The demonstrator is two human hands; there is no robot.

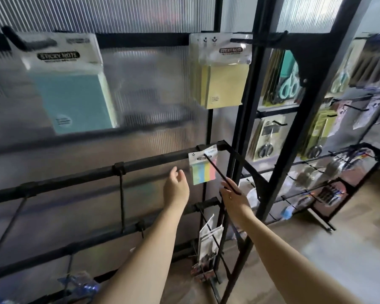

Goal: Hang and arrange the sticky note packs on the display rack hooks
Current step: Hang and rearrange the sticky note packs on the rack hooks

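Three sticky-note groups on hooks: one blue pack (75,88) far left, one yellow bunch (225,84) (several deep, exact number unclear), one striped pack (204,172) lower down. Two hands: left hand (176,187), right hand (233,196).

Blue pack (75,93), yellow pack (225,84), seemingly four-striped pastel pack (204,172), black rack (154,160).

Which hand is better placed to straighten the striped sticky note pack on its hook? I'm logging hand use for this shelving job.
Probably the left hand. It is open, holds nothing, and hovers just left of the multicoloured sticky note pack. The right hand is already at the tip of that pack's hook.
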